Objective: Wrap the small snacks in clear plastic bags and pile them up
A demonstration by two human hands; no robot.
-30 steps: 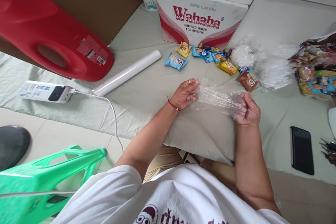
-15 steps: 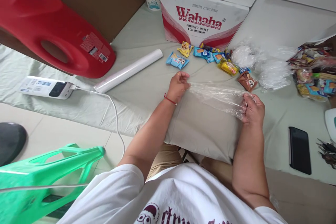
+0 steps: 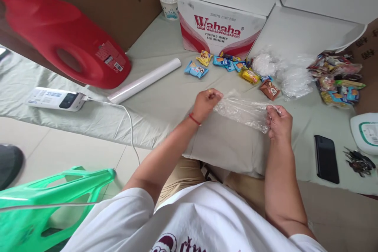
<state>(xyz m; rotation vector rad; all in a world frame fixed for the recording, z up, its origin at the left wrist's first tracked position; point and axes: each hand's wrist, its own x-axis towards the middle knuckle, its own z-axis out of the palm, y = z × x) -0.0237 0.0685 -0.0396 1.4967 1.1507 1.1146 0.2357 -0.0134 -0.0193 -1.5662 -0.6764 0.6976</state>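
A clear plastic bag (image 3: 243, 115) is stretched between my two hands, just above the cloth-covered table (image 3: 227, 141). My left hand (image 3: 206, 104), with a red cord at the wrist, pinches its left end. The right end is gripped between thumb and fingers of my right hand (image 3: 279, 121). Beyond the bag lie several small wrapped snacks: a light blue packet (image 3: 196, 69), a yellow packet (image 3: 204, 58), a brown packet (image 3: 269, 89) and a bright yellow one (image 3: 249, 75). Crumpled clear plastic bags (image 3: 296, 78) are heaped to their right.
A white roll (image 3: 144, 80), a red jug (image 3: 97, 55) and a power bank (image 3: 54, 99) with a cable are on the left. Behind stands a Wahaba-style water carton (image 3: 221, 27). Rightward are piled snacks (image 3: 339, 80), a phone (image 3: 326, 159) and keys (image 3: 358, 162). A green stool (image 3: 59, 197) stands below.
My left hand has turned and its fingers now point toward the bag. The hands are slightly closer together, with the bag still between them. The camera view has shifted a little.
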